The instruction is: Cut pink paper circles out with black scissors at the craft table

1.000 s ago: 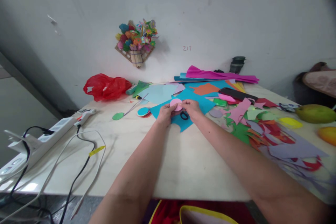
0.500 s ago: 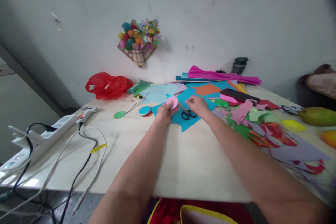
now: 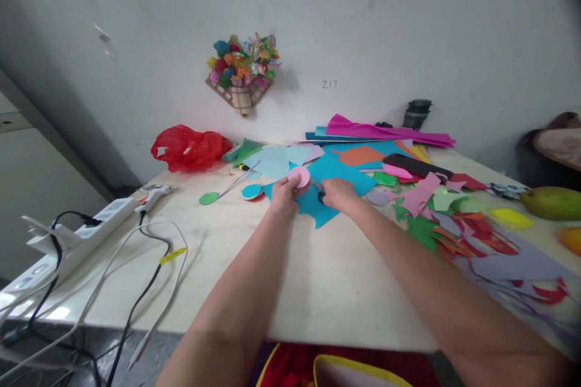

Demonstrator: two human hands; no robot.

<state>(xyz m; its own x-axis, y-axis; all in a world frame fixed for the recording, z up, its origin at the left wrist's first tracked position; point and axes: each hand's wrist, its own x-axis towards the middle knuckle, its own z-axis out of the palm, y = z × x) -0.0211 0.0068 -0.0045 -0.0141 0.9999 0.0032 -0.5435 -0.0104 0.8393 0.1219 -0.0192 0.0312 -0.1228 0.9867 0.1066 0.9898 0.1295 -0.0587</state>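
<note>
**Pale surfaces under soft light**

A matt greyish-white wall (image 3: 408, 30) fills the upper frame, dimmer at upper left, with a small handwritten number "217" (image 3: 329, 84) right of centre. A flat light-grey panel (image 3: 31, 181) stands at the left edge. The broad cream, faintly veined counter (image 3: 236, 278) catches white glare (image 3: 59, 313) at lower left, above grey floor (image 3: 153, 347).

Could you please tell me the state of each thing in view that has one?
Left hand: closed on the pink disc.
Pink disc: round, held.
Right hand: over the scissors, grip unclear.
Scissors: mostly hidden; open or shut unclear.
Blue paper: spread out, cut into along its near edge.
Red bag: crumpled.
Power strip: black plug inserted.
Flower decoration: hung on the wall.
</note>
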